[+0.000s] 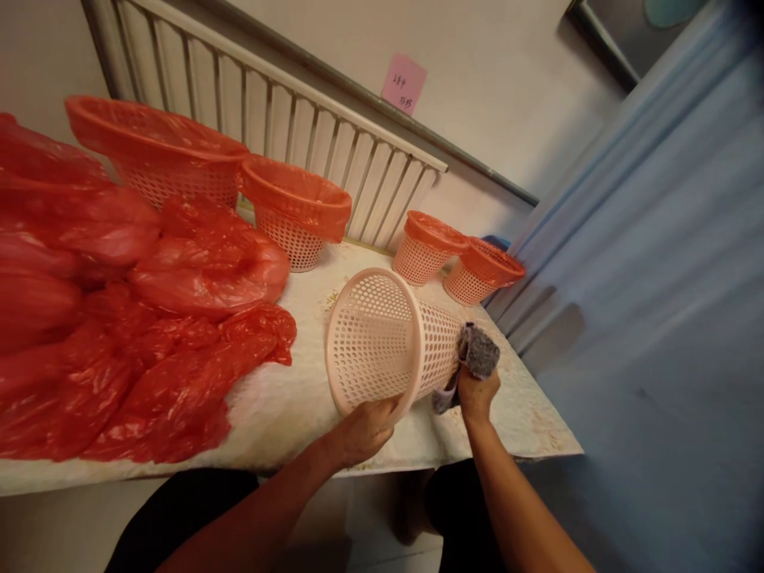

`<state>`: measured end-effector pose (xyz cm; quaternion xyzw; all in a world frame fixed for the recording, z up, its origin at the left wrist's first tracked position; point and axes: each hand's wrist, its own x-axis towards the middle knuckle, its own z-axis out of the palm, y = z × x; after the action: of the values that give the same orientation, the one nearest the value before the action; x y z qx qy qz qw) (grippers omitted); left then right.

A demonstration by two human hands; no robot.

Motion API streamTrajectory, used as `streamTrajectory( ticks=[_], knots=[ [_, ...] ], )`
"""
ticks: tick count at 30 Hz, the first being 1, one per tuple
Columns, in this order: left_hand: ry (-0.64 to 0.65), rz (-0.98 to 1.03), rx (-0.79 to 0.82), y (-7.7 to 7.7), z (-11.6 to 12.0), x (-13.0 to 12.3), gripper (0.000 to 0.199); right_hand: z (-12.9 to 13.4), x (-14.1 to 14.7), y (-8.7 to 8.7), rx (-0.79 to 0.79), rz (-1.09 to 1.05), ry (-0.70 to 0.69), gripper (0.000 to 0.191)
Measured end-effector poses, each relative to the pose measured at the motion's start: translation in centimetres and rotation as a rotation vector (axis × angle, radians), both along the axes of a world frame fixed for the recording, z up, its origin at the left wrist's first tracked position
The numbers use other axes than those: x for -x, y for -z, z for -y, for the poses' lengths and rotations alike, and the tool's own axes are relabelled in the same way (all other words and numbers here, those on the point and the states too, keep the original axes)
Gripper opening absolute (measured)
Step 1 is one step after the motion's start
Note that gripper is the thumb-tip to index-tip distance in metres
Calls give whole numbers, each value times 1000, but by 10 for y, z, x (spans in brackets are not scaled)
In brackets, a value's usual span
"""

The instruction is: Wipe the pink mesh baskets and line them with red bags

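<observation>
A pale pink perforated wastebasket (438,338) lies tilted on its side over the table, its round mouth facing left toward me. My left hand (368,430) grips the lower part of its rim, with the fingers partly inside. At the basket's base end, my right hand (477,391) is closed round a grey cloth (480,352), which presses against or lies very near the basket's outer wall. Part of the cloth hangs below the hand. The inside of this basket shows no bag.
Red plastic bags (149,334) are heaped on the left of the cloth-covered table (280,422). Several baskets lined with red bags, such as one small basket (418,253), stand along the back. Behind are a white radiator (292,119) and, at right, a blue curtain (645,318).
</observation>
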<state>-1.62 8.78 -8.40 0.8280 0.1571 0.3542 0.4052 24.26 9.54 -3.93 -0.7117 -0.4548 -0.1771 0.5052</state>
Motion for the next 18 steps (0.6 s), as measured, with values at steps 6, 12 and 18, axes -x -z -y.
streamTrajectory(
  ticks=[6, 12, 18],
  knots=[
    [34, 9, 0, -3, -1, 0, 52, 45, 75, 20, -75, -130, -251, 30],
    [35, -64, -34, 2, -5, 3, 63, 33, 98, -37, -74, -84, -382, 28],
    [27, -78, -74, 0, -17, 10, 63, -15, 91, -90, 17, -6, -492, 22]
  ],
)
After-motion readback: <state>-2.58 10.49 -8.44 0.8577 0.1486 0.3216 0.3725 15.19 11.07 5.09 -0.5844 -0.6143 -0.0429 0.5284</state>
